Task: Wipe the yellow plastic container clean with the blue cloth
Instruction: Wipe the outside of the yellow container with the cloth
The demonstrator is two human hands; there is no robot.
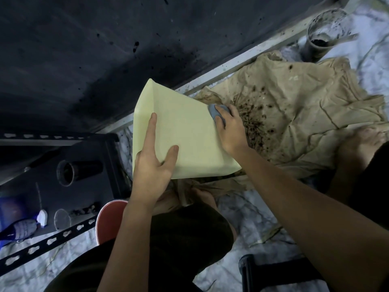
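The yellow plastic container (185, 127) is tilted with its underside toward me, held above a stained cloth. My left hand (151, 165) presses flat against its near side with straight, spread fingers. My right hand (231, 131) grips the bunched blue cloth (216, 112) and holds it against the container's right edge. The container's inside is hidden from me.
A tan sheet (294, 114) strewn with dark soil lies under and right of the container. A soil-smeared cup (324, 32) stands at the far right. A dark metal rack (63, 165) with a black tube is at left, a red stool (109, 220) below. My feet rest on the sheet.
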